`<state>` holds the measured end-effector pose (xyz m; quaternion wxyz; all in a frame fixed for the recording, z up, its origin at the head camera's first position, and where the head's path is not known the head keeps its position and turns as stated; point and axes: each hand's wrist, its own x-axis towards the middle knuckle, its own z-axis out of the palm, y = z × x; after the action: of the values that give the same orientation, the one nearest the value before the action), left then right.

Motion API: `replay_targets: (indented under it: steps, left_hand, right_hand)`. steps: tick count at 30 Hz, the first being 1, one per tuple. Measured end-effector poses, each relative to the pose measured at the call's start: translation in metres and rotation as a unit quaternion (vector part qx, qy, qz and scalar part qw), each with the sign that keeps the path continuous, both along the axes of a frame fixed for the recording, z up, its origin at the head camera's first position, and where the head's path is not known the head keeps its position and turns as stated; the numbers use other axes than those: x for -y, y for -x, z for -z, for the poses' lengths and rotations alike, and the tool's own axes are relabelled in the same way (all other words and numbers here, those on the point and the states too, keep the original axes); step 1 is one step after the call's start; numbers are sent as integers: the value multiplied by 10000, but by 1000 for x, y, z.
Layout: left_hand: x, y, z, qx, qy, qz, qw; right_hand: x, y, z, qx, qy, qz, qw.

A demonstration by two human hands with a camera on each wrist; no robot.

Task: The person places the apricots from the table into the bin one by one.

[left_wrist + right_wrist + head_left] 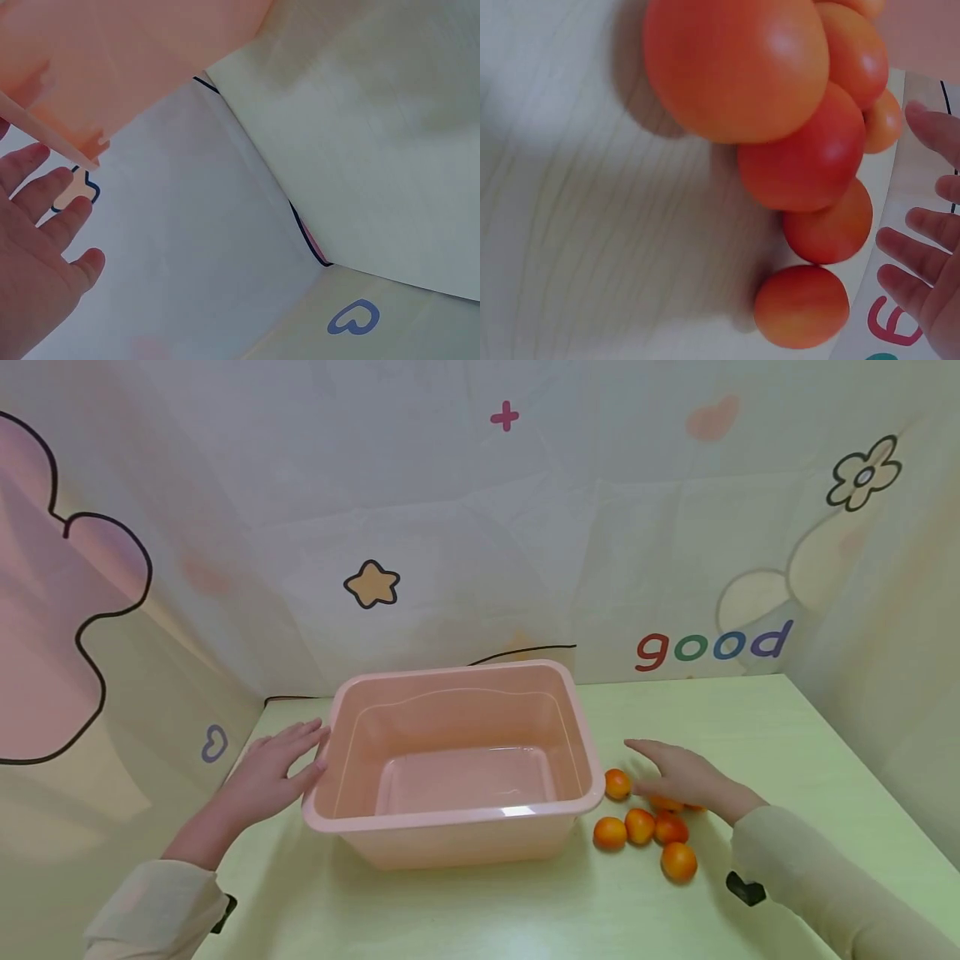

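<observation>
A pink plastic basin (465, 727) stands on the table, and I see no contents in it. My left hand (273, 777) is at its left rim with the fingers extended. In the left wrist view the left hand (37, 247) has spread fingers close to the rim; whether they touch it I cannot tell. Several round orange-red fruits (640, 827), tomato-like, lie right of the basin. Over the rear ones my right hand (690, 777) hovers with loosely straight fingers, partly hiding them. The right wrist view shows nothing in the right hand (930, 255), beside the clustered fruits (802, 154).
The pale green table (495, 910) holds the basin and the fruits. A printed curtain (480, 527) with a star, a flower and the word "good" hangs behind and along the sides. One fruit (617, 784) lies right beside the basin's right wall.
</observation>
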<state>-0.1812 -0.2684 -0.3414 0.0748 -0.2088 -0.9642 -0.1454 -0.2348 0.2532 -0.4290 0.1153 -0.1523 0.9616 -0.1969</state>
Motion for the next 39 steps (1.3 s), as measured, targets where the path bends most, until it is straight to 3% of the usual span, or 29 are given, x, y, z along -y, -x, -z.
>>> replay_targets:
  steps: [9,15,22,32,39]
  left_hand:
    - [0,0,0,-79,-38,89,9999]
    - [1,2,2,-138,-186,327,9992]
    - [-1,1,0,94,-250,305,9992]
    - [-2,1,0,59,-65,195,9998]
    - [-3,0,-3,129,25,153,9998]
  right_hand:
    - [10,2,4,307,256,14,9992]
    - [16,1,7,550,525,45,9971]
    - [22,4,10,858,671,164,9939]
    - [26,7,17,825,458,106,9955]
    - [24,7,4,572,588,28,9966]
